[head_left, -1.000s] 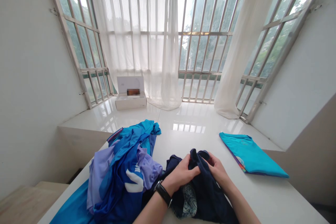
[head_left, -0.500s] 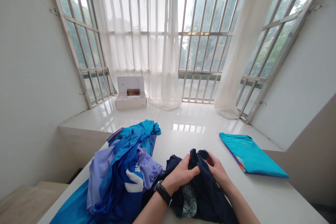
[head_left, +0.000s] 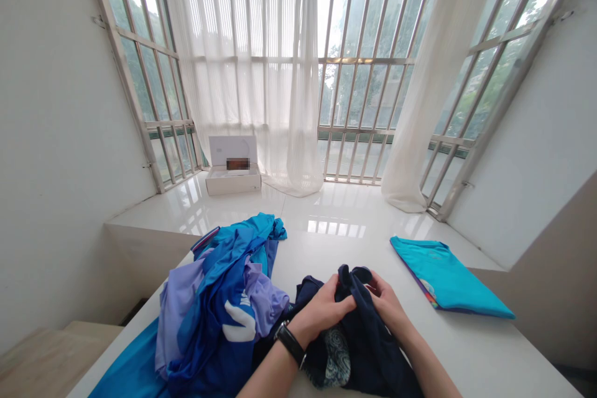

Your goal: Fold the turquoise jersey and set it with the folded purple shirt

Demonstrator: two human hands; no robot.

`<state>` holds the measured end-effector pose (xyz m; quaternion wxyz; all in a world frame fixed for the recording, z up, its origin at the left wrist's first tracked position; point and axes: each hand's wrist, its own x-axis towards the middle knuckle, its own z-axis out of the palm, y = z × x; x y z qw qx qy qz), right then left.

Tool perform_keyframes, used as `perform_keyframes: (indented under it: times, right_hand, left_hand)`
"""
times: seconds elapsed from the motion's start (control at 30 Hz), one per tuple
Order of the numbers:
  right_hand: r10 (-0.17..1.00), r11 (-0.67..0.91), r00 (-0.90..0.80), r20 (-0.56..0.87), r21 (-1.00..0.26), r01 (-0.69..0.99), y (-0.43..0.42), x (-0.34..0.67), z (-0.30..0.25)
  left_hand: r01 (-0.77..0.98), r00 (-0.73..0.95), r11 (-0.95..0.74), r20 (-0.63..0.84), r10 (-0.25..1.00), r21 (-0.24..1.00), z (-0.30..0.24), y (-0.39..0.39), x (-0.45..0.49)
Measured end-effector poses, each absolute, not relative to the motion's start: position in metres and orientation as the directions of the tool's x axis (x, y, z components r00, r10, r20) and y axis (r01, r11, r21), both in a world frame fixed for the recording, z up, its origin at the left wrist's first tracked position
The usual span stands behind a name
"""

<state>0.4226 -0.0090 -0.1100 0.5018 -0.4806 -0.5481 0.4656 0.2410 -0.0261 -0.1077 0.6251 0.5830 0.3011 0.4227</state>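
A dark navy garment [head_left: 368, 348] with a paisley-patterned patch lies bunched on the white table, its upper part lifted between both hands. My left hand [head_left: 326, 308], with a black watch on the wrist, pinches the fabric from the left side. On the other side my right hand [head_left: 385, 301] grips the same garment near its raised edge; some of its fingertips are hidden behind the cloth. To the left, touching the navy cloth, is a heap of crumpled clothes [head_left: 219, 317] in blue, turquoise and lilac. Further right lies a folded turquoise shirt [head_left: 452, 280].
The white table [head_left: 489, 360] meets a glossy window ledge [head_left: 336, 205] at the back. An open white box [head_left: 233, 183] stands on the ledge at the left. Sheer curtains [head_left: 303, 106] hang before barred windows. Walls [head_left: 51, 106] close in both sides.
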Motion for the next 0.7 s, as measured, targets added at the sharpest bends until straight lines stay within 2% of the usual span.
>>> perform_keyframes:
  times: [0.7]
  right_hand:
    - [0.992,0.117,-0.056,0.113,-0.991,0.069,-0.0076,0.4244,-0.1138]
  left_hand:
    - [-0.167,0.455,-0.034,0.108,0.884,0.985,-0.1073,-0.0264,0.2405]
